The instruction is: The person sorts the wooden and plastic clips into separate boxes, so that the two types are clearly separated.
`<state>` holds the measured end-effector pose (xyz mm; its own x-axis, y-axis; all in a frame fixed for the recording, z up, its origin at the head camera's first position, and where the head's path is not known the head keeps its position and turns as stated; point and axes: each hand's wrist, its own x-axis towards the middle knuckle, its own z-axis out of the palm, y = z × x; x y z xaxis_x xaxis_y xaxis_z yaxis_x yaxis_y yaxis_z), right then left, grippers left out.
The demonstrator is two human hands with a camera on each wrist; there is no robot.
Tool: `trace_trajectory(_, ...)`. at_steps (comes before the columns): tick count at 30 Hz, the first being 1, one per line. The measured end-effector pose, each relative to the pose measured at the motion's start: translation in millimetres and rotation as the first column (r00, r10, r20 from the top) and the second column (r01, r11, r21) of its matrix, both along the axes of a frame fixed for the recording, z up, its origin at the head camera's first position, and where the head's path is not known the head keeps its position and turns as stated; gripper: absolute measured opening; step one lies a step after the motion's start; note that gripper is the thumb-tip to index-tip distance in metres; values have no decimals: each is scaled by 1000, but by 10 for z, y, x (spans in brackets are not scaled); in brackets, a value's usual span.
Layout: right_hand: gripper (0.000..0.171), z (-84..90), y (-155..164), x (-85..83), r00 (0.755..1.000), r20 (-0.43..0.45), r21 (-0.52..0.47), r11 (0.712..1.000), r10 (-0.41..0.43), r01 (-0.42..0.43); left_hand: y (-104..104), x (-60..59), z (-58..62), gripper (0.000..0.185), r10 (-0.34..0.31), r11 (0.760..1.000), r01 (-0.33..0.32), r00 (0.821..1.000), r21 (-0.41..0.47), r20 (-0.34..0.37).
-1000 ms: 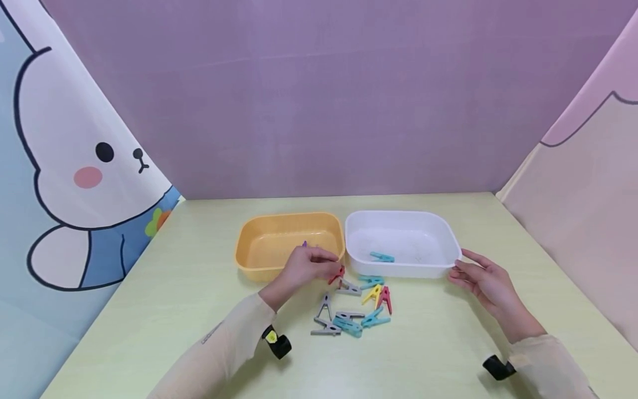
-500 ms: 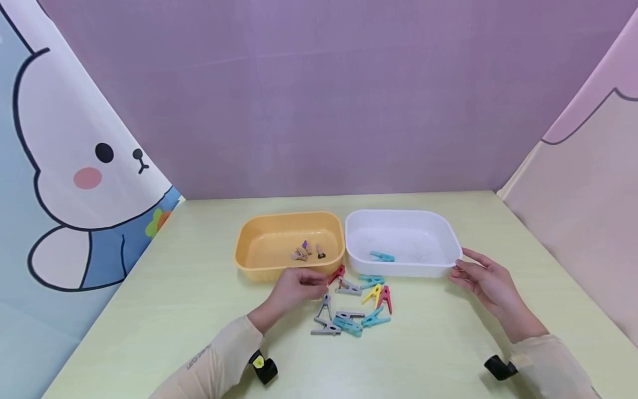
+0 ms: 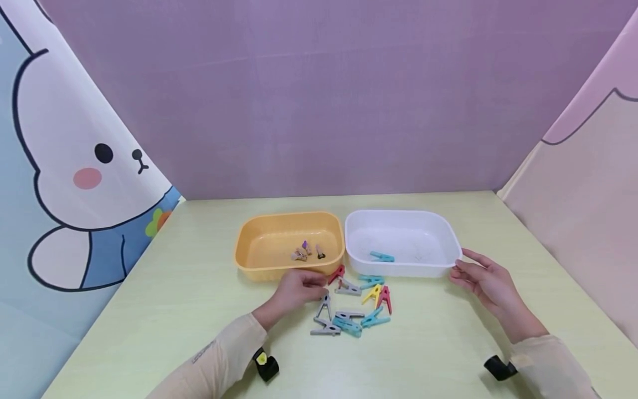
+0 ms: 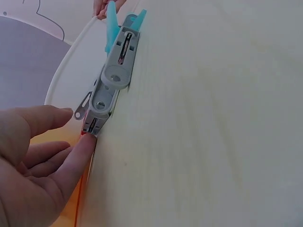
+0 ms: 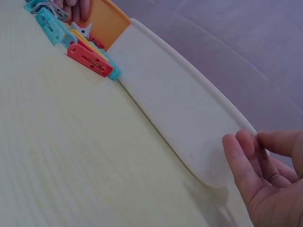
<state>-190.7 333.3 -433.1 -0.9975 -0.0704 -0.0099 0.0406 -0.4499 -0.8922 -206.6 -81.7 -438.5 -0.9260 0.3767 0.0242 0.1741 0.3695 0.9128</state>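
My left hand (image 3: 297, 289) is at the front of the orange tub, its thumb and index finger spread apart at the end of a grey clothespin (image 3: 325, 306). In the left wrist view, the index fingertip (image 4: 88, 141) is right at that grey clothespin (image 4: 102, 100). My right hand (image 3: 485, 282) pinches the near right corner of the white tub (image 3: 399, 270), with the thumb on the rim and the fingers below it, as the right wrist view shows. More clothespins lie between the hands: grey, turquoise (image 3: 348, 326), yellow (image 3: 371, 296) and red (image 3: 385, 299).
The orange tub (image 3: 279, 272) stands against the left side of the white tub and holds several small brownish pieces (image 3: 301, 254), one with purple. A turquoise clothespin (image 3: 382, 256) lies inside the white tub. A purple backdrop (image 3: 339, 111) rises behind the pale table (image 3: 149, 310).
My left hand has drawn back from beside the red clothespin at the tubs, toward the near left, to the grey clothespin. The small pieces in the orange tub are uncovered. My right hand stays put.
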Motion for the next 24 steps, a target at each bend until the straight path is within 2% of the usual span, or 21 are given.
trace_trajectory(7, 35, -1, 0, 1, 1000, 11, 7, 1000, -1, 1, 98, -64, -25, 28, -30, 1000, 29, 998, 5, 60)
trace_trajectory(13, 35, -6, 4, 3, 1000, 4, 0, 1000, 4, -4, 201, -102, -16, 20, -57, 998, 58, 997, -24, 55)
trace_trajectory(19, 33, -2, 5, 4, 1000, -1, -6, 1000, 9, -9, 292, -100, 14, 22, -41, 997, 46, 996, -64, 82)
trace_trajectory(24, 34, 0, 3, 3, 1000, -1, -10, 1000, 9, -9, 335, -103, 8, 16, -47, 996, 54, 994, -67, 99)
